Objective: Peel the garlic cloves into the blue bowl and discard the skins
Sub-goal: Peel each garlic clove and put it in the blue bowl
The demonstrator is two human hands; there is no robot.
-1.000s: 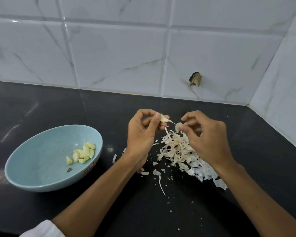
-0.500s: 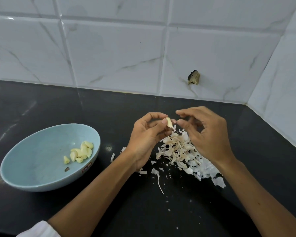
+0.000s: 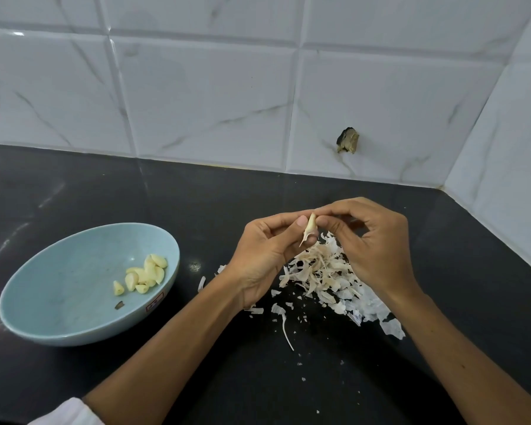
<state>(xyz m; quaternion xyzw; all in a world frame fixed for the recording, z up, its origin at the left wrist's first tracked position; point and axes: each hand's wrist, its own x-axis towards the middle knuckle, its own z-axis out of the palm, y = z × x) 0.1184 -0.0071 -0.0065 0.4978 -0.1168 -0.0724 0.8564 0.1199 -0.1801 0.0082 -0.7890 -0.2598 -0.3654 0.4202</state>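
left hand (image 3: 264,256) and right hand (image 3: 374,250) pinching garlic clove (image 3: 309,226) over skin pile (image 3: 322,274), blue bowl (image 3: 59,286) well apart

Glossy black counter (image 3: 74,191), papery skins (image 3: 322,271)

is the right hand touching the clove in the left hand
Touching. The head view shows the right hand pinching the top of the garlic clove that the left hand holds.

The bowl (image 3: 59,286) sits on the counter (image 3: 242,191) at nine o'clock from the skin pile (image 3: 325,273), with peeled cloves (image 3: 144,274) lying in its three-o'clock side. Above the pile's twelve-o'clock edge, the left hand (image 3: 264,256) and right hand (image 3: 371,246) pinch one clove (image 3: 309,225) between them. The wall (image 3: 212,102) stands behind.
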